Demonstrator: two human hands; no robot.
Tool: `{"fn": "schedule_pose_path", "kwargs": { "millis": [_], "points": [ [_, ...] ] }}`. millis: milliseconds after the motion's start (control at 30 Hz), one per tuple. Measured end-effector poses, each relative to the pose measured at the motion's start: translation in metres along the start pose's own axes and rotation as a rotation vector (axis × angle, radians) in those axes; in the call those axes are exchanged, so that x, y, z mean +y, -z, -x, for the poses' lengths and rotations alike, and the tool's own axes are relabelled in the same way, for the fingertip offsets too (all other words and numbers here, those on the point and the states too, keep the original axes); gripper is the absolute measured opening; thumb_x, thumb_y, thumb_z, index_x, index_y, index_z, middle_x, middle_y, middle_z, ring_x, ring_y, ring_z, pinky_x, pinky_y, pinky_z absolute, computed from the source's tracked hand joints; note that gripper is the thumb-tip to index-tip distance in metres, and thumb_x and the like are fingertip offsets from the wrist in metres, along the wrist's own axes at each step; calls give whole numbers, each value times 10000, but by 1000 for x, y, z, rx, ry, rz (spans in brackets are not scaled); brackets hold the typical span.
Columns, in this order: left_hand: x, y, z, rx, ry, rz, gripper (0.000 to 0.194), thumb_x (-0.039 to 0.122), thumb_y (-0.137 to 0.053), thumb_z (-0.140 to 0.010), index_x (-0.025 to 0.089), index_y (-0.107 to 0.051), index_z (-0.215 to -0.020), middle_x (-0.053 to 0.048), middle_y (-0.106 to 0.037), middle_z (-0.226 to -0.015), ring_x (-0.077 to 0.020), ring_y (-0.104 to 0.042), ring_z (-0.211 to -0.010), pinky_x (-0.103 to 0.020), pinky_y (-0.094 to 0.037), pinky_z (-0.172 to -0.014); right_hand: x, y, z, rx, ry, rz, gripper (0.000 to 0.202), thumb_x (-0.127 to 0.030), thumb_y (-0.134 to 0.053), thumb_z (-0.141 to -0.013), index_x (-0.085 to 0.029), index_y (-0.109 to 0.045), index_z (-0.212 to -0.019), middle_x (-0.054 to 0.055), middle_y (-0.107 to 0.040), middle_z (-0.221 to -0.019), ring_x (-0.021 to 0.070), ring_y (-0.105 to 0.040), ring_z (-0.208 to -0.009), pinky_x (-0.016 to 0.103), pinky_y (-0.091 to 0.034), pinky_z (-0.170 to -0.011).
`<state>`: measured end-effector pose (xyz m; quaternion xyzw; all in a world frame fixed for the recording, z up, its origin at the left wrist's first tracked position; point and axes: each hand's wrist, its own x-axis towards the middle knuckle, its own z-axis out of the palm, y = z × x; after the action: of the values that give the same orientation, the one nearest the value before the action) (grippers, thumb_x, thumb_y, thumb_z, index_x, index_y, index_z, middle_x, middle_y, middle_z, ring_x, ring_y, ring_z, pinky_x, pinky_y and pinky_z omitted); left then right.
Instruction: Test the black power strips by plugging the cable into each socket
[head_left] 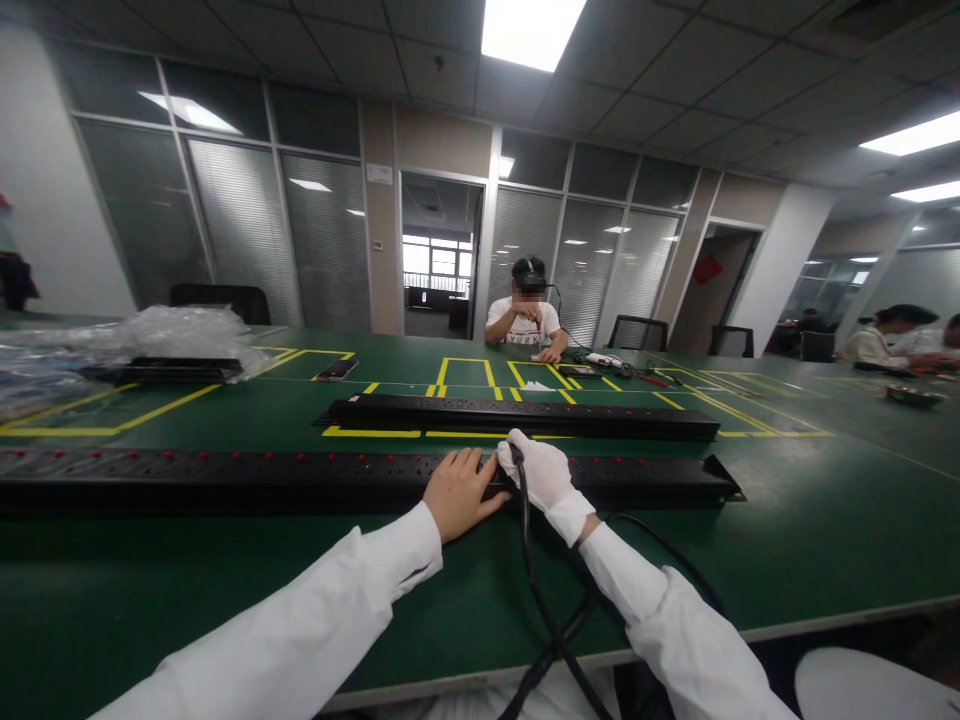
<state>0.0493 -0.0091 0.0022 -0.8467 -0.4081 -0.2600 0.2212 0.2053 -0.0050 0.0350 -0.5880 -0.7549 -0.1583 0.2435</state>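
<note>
The black cable (536,590) runs up from the table edge into the gloved right hand (544,475), closed around its plug, pressing it onto the long power strip (300,478). The bare left hand (457,492) lies flat, fingers loosely spread, steadying the strip. It seems one socket is in test; many remain. A second strip (517,415) lies further.

Left hand (461,490) bare, flat on near power strip (300,478). Right hand (544,472) gloved white, closed around black cable (534,590) at strip's top edge, just beside left hand. Cable down over table (825,540) edge. Second strip (517,416) behind, on yellow tape. Plastic wrap (172,335) far left. Seated person (525,318) across table, others far right.
</note>
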Motion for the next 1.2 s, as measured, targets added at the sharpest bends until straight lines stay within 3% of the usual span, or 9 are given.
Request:
{"fn": "schedule_pose_path", "kwargs": {
  "millis": [333, 600, 833, 1200],
  "points": [
    [-1, 0, 1, -6, -10, 15, 442, 485, -446, -784, 173, -492, -1093, -120, -555, -998, -268, -487, -985, -388, -386, -790, -4, 10, 10, 34, 66, -75, 303, -410, -323, -878, -246, -574, -920, 4, -646, -808, 107, -568, -721, 195, -307, -609],
    [-1, 0, 1, -20, -7, 2, 438, 477, -437, -790, 172, -494, -1098, -117, -556, -988, -267, -490, -977, -386, -388, -784, -4, 11, 11, 20, 78, -71, 320, -417, -298, -885, -250, -569, -920, 1, -637, -802, 107, -566, -728, 195, -307, -609],
    [0, 0, 0, -18, -5, 2, 480, 506, -422, -792, 171, -476, -1131, -120, -556, -983, -267, -488, -978, -384, -385, -785, -1, 1, 1, -35, -42, 32, 354, -460, -286, -878, -234, -559, -894, 5, -622, -669, 108, -551, -607, 210, -262, -539],
    [-2, -2, 1, 7, -4, 31, 447, 480, -459, -780, 186, -481, -1115, -116, -554, -1014, -266, -488, -989, -388, -383, -788, -4, 11, 10, 28, 39, -52, 326, -423, -305, -883, -227, -566, -890, 13, -648, -765, 114, -572, -685, 201, -296, -596]
  ]
}}
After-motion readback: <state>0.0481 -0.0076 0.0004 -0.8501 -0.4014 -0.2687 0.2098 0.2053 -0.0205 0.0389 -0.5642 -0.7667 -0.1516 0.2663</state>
